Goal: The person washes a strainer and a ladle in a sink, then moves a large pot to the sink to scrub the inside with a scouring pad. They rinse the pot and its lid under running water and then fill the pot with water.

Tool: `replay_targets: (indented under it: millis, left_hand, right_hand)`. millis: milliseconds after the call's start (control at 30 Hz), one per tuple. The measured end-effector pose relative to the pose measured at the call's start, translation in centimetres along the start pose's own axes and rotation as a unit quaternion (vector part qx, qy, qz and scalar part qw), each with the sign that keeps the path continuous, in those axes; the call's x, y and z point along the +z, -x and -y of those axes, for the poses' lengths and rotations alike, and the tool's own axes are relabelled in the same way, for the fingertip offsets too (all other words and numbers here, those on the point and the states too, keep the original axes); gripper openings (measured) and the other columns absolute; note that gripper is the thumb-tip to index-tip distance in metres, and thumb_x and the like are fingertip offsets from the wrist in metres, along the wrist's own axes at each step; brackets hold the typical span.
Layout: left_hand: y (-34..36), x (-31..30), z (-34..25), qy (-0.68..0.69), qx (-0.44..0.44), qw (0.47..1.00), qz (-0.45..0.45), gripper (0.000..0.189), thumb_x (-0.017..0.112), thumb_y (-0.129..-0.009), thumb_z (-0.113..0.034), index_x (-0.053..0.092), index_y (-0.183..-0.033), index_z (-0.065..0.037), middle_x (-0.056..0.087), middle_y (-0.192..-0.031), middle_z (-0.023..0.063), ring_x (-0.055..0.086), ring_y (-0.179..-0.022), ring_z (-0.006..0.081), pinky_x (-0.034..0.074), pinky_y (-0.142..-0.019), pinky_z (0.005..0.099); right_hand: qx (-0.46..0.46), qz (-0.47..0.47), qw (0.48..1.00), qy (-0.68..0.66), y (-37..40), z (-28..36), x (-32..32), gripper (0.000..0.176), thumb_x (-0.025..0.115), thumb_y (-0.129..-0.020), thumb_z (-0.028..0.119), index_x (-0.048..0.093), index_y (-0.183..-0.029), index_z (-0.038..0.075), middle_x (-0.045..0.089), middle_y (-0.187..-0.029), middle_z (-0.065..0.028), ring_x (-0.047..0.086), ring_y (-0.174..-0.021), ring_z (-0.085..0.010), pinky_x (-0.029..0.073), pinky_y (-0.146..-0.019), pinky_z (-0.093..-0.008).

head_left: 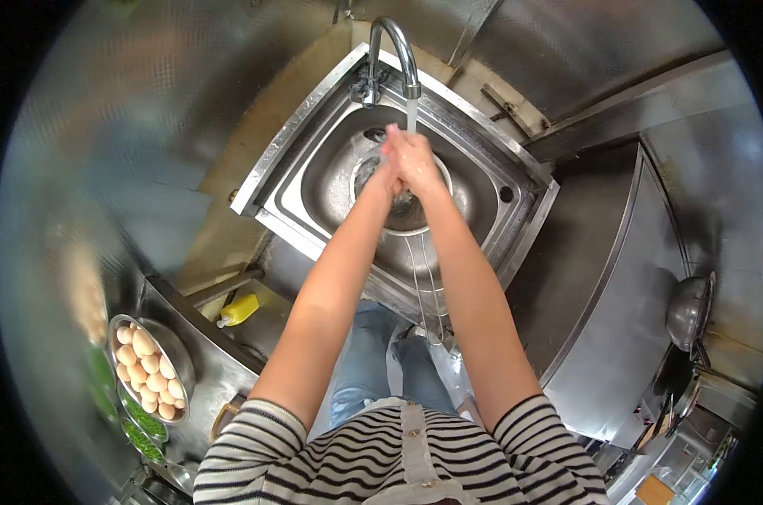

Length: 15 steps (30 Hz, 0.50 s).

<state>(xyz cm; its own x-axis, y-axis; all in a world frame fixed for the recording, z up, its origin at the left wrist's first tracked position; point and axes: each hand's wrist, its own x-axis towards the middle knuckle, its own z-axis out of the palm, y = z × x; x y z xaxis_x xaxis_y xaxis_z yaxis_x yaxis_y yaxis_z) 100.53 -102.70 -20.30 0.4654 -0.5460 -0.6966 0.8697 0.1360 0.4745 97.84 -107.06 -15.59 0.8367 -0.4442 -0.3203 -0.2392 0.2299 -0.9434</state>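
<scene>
My left hand (387,169) and my right hand (416,162) press together, wet, in the stream of water from the faucet (411,84). The fingers look stretched out, the left ones partly hidden and blurred, and no object shows between them. Below both hands, a round vessel (409,231) with a pale rim sits in the steel sink (474,181). Its long wire handle (422,286) reaches over the sink's front edge towards me. Water splashes inside the vessel.
To the left, a metal bowl of eggs (148,367) stands on a steel counter beside dishes of chopped greens (144,438). A yellow bottle (239,310) lies on a lower surface. At the right are a steel cabinet (614,311) and a wok (690,313).
</scene>
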Motion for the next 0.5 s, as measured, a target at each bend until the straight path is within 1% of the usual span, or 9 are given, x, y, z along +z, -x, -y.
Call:
replay_targets:
  millis: [33,67,133,167,300,367,400,467,500]
  left_hand:
    - [-1.2,0.5,0.0,-0.068,0.01,0.997,-0.022,0.013,0.04,-0.083,-0.015,0.048,-0.09,-0.006,0.053,-0.073,0.0073,0.053,-0.059,0.0166,0.043,-0.046,0.0312]
    - [-2.3,1.1,-0.1,-0.136,0.02,0.99,-0.043,0.014,0.041,-0.083,-0.019,0.048,-0.087,-0.007,0.053,-0.072,0.0063,0.052,-0.057,0.016,0.04,-0.043,0.031]
    - [-4.6,2.7,0.6,-0.142,0.011,0.984,-0.106,0.014,0.042,-0.08,-0.02,0.048,-0.084,-0.007,0.054,-0.073,0.0074,0.051,-0.051,0.0174,0.037,-0.04,0.0329]
    - [-4.9,3.3,0.3,-0.177,0.004,0.977,-0.12,0.013,0.042,-0.08,-0.018,0.049,-0.083,-0.007,0.054,-0.071,0.0077,0.051,-0.049,0.0181,0.038,-0.04,0.0349]
    - [-3.1,3.8,-1.5,-0.151,0.043,0.982,-0.101,0.012,0.041,-0.078,-0.014,0.05,-0.08,-0.006,0.053,-0.067,0.0077,0.053,-0.051,0.0187,0.04,-0.045,0.0408]
    - [0.5,2.6,-3.0,-0.288,-0.024,0.953,-0.087,0.013,0.044,-0.079,-0.016,0.051,-0.081,-0.005,0.054,-0.067,0.0049,0.054,-0.055,0.0159,0.041,-0.051,0.0402]
    - [1.6,1.5,-3.1,-0.325,-0.056,0.94,-0.086,0.014,0.045,-0.079,-0.016,0.052,-0.082,-0.005,0.054,-0.067,0.0039,0.055,-0.057,0.0149,0.042,-0.052,0.0398]
    - [4.6,-2.2,-2.8,-0.299,-0.045,0.952,-0.056,0.014,0.044,-0.08,-0.015,0.053,-0.085,-0.005,0.056,-0.071,0.002,0.057,-0.061,0.0134,0.043,-0.054,0.036]
    - [6.5,-3.4,-2.8,-0.29,-0.026,0.953,-0.082,0.014,0.044,-0.08,-0.014,0.052,-0.087,-0.005,0.057,-0.073,0.0019,0.058,-0.063,0.0135,0.043,-0.055,0.034]
  right_hand:
    - [-0.04,-0.037,0.997,-0.051,1.1,-0.3,-1.0,0.033,0.049,-0.083,0.031,0.054,-0.066,0.004,0.044,-0.052,-0.0001,0.039,-0.045,-0.0066,0.03,-0.04,-0.0222]
    - [-0.052,-0.056,0.995,0.06,2.8,-0.3,-3.3,0.034,0.046,-0.085,0.031,0.055,-0.067,0.003,0.045,-0.055,-0.0008,0.041,-0.05,-0.0061,0.032,-0.044,-0.0212]
    - [-0.118,-0.246,0.905,0.325,5.3,-3.5,-6.8,0.03,0.042,-0.084,0.024,0.055,-0.071,0.0,0.055,-0.062,-0.0146,0.056,-0.065,-0.027,0.041,-0.057,-0.0376]
    - [-0.053,-0.312,0.865,0.388,6.8,-5.9,-8.0,0.029,0.046,-0.081,0.026,0.056,-0.076,0.0,0.057,-0.07,-0.0194,0.056,-0.072,-0.035,0.041,-0.064,-0.0434]
    - [0.22,-0.09,0.895,0.378,12.4,-15.3,-10.2,0.031,0.058,-0.074,0.025,0.056,-0.09,-0.001,0.06,-0.074,-0.0159,0.058,-0.071,-0.0301,0.044,-0.066,-0.0388]
    - [0.34,0.014,0.931,0.134,13.7,-18.2,-9.5,0.031,0.057,-0.075,0.02,0.054,-0.098,0.0,0.06,-0.081,-0.014,0.057,-0.072,-0.0256,0.045,-0.066,-0.0369]
    - [0.334,0.019,0.933,0.132,13.5,-17.8,-9.3,0.031,0.057,-0.075,0.02,0.054,-0.098,0.0,0.06,-0.081,-0.014,0.057,-0.072,-0.0256,0.045,-0.066,-0.0369]
    - [0.348,0.093,0.914,-0.187,13.0,-15.8,-8.7,0.028,0.058,-0.076,0.02,0.052,-0.098,0.003,0.058,-0.083,-0.0123,0.057,-0.07,-0.0206,0.046,-0.07,-0.0361]
    - [0.343,0.099,0.915,-0.19,13.0,-15.0,-7.9,0.028,0.058,-0.076,0.02,0.052,-0.098,0.003,0.058,-0.083,-0.0123,0.057,-0.07,-0.0206,0.046,-0.07,-0.0361]
